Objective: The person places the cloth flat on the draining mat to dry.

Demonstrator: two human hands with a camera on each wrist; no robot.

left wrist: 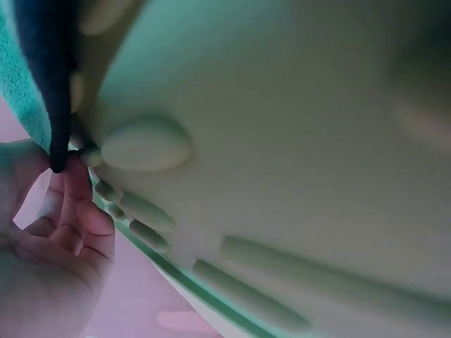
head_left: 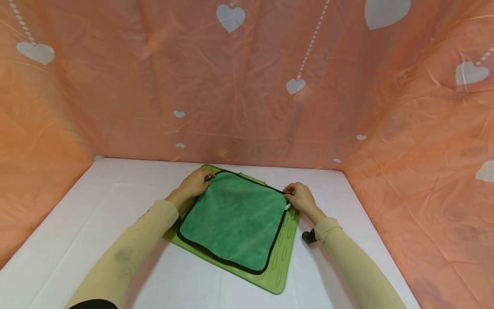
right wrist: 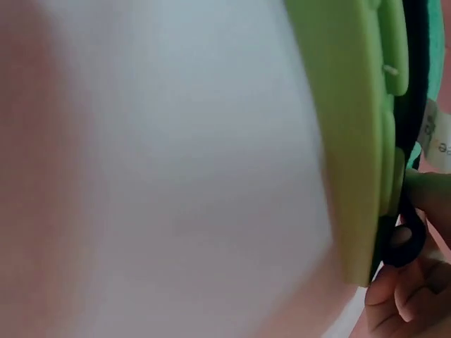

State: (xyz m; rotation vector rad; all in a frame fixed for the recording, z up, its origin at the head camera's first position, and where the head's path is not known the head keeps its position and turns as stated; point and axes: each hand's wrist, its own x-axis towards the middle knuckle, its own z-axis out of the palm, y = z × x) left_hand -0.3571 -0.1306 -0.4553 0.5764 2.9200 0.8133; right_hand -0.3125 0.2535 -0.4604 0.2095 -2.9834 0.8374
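Note:
A square green cloth (head_left: 235, 219) with black edging lies spread over a light green board (head_left: 283, 257) with raised oval bumps. My left hand (head_left: 195, 182) pinches the cloth's far left corner. In the left wrist view, the thumb and fingers of the left hand (left wrist: 60, 239) meet on the black edging beside the board's bumps. At the far right corner my right hand (head_left: 300, 196) pinches the edging close to a small white tag (head_left: 287, 206). The right wrist view shows a black loop (right wrist: 409, 239) at the fingertips, right at the board's edge.
The board rests at an angle on a white-covered table (head_left: 115, 206). Orange sheeting (head_left: 239, 86) with pale hearts hangs behind the table and along both sides. A black strap piece (head_left: 308, 236) shows at the right wrist.

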